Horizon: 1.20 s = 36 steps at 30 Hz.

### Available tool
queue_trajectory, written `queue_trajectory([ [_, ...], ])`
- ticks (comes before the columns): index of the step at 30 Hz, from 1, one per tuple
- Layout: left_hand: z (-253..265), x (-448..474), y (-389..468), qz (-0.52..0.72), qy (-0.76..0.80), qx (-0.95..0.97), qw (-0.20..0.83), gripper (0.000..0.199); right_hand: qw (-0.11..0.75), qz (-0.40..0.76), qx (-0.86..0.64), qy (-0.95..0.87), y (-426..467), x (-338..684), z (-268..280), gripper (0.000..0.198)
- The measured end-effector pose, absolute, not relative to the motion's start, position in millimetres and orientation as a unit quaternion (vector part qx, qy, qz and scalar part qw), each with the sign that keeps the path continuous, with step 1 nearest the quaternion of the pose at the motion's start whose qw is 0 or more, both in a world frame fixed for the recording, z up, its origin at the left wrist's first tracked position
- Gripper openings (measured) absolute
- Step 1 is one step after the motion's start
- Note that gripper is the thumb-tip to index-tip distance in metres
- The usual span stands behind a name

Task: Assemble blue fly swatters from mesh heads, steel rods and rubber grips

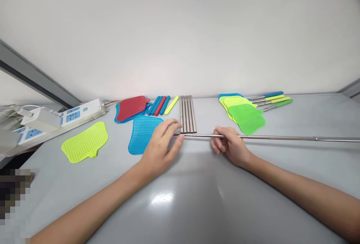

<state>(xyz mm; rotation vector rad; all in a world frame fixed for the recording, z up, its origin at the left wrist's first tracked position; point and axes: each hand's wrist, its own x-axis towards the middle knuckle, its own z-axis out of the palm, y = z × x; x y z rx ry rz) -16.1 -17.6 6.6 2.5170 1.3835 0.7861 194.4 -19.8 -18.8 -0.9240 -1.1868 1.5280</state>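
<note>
A long, thin telescopic metal rod (278,137) runs sideways, passing out of view at the right. My right hand (230,144) is closed around it with curled fingers, thumb along the top. At the rod's left end is my left hand (161,142), its fingers loosely bent and apart. Its thumb tip touches or nearly touches the rod. Beneath and behind the left hand lies a blue fly swatter head (140,133), partly hidden. Several short metal rods (188,114) stand side by side just beyond the left fingertips, lying flat on the grey table (194,191).
Red and blue swatter heads (132,108), coloured handles (160,105) and a yellow handle (172,105) lie along the wall. A yellow swatter head (86,142) is at left, by power strips (81,113). Swatters with handles attached (247,118) are piled at right.
</note>
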Motion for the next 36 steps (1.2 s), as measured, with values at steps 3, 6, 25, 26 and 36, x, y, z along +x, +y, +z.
queue_trajectory([
  [3,3.8,-22.0,-7.1,0.294,0.508,0.806,0.068,0.033,0.478,0.633,-0.375,-0.479,-19.0,193.7,-18.3,0.045],
  [6,-1.0,-27.6,3.6,0.274,0.59,0.758,0.049,0.043,0.476,0.628,-0.382,-0.483,-19.6,192.7,-16.9,0.045],
  [25,-4.0,-31.3,3.2,0.214,0.681,0.699,0.039,0.046,0.435,0.63,-0.382,-0.518,-19.8,193.2,-14.6,0.045],
  [26,-3.9,-30.4,1.4,0.21,0.682,0.7,0.034,0.044,0.427,0.626,-0.385,-0.527,-20.3,193.2,-14.0,0.047],
  [36,-3.1,-25.0,-10.5,0.212,0.692,0.689,0.028,0.039,0.416,0.641,-0.37,-0.528,-20.2,191.7,-15.4,0.051],
])
